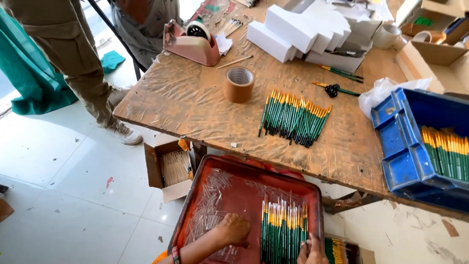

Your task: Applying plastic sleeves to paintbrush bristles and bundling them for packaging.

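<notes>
1. Nearest me, my left hand (234, 230) rests knuckles-up and curled on the floor of the red tray (193, 195), at the edge of a loose scatter of clear plastic tubes (210, 205); I cannot tell whether it pinches one.
2. My right hand (312, 252) sits at the tray's near right corner, fingers against the butt ends of the row of green-handled paintbrushes (283, 230); whether it grips or only steadies them is hidden.
3. The brushes lie side by side along the tray's right side, long axis running from me toward the table, white-capped tips at the far end, green handles toward me.
4. By my reading, the step in hand is capping or evening up these brushes; the next move calls for one tube picked from the scatter and lined up with a brush tip along that same axis.
5. Beyond the tray's far rim, on the wooden table (195, 107), a second bundle of brushes (293, 120) lies near the front edge, tips pointing away.
6. Farther back stand a brown tape roll (239, 84), a pink tape dispenser (193, 44) at the far left corner, and white boxes (303, 34); a blue crate (405, 146) of brushes overhangs the right edge.
</notes>
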